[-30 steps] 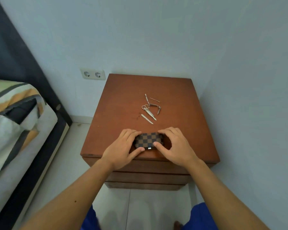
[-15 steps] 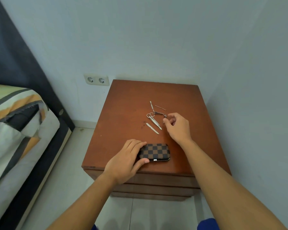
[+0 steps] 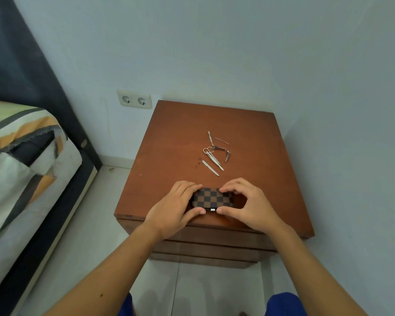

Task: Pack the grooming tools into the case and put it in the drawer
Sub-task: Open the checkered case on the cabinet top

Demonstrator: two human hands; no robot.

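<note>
A small brown checkered case (image 3: 211, 198) lies closed near the front edge of the wooden nightstand (image 3: 176, 142). My left hand (image 3: 173, 208) grips its left end, and my right hand (image 3: 249, 205) grips its right end, both thumbs at the metal clasp on the front. Behind the case lie the metal grooming tools: small scissors (image 3: 211, 156), a nail file (image 3: 210, 168), a nail clipper (image 3: 225, 152), a thin pick (image 3: 221, 140) and another slim tool (image 3: 209, 136). The nightstand's drawers (image 3: 214, 245) are shut.
A bed (image 3: 21, 160) with a striped cover and dark headboard stands to the left. A double wall socket (image 3: 134, 100) is on the wall behind the nightstand's left corner. The right wall runs close along the nightstand. Tiled floor lies below.
My right hand has come back from the tools to the case's right end. Both hands now hold the case, as they did a second ago. The tools lie where they were.
</note>
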